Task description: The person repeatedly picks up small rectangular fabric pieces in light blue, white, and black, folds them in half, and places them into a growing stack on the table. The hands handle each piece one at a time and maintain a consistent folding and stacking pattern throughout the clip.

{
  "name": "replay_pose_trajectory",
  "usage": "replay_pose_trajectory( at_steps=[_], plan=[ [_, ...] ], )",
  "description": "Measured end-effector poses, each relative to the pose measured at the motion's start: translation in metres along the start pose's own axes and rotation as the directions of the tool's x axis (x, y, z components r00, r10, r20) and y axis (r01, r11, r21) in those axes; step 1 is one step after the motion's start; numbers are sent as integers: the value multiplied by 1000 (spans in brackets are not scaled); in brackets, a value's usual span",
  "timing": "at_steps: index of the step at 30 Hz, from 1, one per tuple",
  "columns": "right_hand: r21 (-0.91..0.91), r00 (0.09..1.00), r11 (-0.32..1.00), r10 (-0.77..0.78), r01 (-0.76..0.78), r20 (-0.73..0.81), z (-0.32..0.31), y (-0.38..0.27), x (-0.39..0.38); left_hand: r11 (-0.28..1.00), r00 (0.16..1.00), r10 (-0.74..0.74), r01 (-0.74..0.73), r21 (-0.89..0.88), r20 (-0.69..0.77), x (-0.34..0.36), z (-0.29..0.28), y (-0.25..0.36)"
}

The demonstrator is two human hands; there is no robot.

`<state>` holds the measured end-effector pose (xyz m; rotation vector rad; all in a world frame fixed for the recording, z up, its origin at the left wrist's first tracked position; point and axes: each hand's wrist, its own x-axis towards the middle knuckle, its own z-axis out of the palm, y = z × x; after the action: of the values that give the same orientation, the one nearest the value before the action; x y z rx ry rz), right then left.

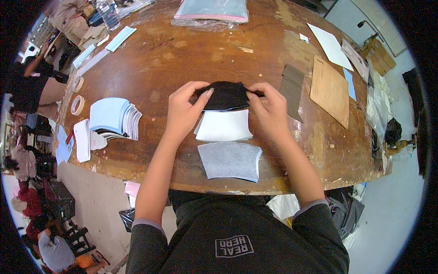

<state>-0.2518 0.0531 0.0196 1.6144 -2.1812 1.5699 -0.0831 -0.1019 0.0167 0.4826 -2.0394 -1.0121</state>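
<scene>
A stack of black curved fabric pieces (223,95) lies in front of me, with a thin bluish edge showing beneath it. My left hand (186,106) pinches its left edge between thumb and fingers. At the opposite edge, my right hand (270,108) is closed on the same black fabric. Just nearer to me, a stack of white curved pieces (223,125) touches or nearly touches the black one. Closest to the table's front edge rests a pale grey-blue stack of curved pieces (232,160). The undersides of the black pieces are hidden.
Leftward on the wooden table (164,59) are a fanned stack of light blue pieces (107,114), folded white pieces (82,140) and a tape roll (77,105). To the right lie a dark grey card (292,91) and a wooden board (331,91). A plastic-wrapped pack (211,10) sits far off.
</scene>
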Motion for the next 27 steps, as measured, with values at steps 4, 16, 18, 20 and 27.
replay_pose_trajectory(
  at_steps=[4,16,18,20,27],
  plan=[
    [288,951,908,305,-305,46,-27,-22,-40,931,937,-290,323,-169,193,-31,-19,46],
    [170,785,784,527,-597,326,-42,-53,-107,893,884,-428,445,-61,190,-109,-26,67],
    [114,828,843,477,-526,296,-38,-49,-109,912,894,-409,409,37,181,-112,-24,64],
    [22,855,888,435,-459,282,-36,-48,-109,914,895,-404,389,114,188,-114,-22,60],
    [6,840,868,478,-496,258,-34,-54,-111,921,906,-379,351,166,186,-117,-19,61]
  ],
)
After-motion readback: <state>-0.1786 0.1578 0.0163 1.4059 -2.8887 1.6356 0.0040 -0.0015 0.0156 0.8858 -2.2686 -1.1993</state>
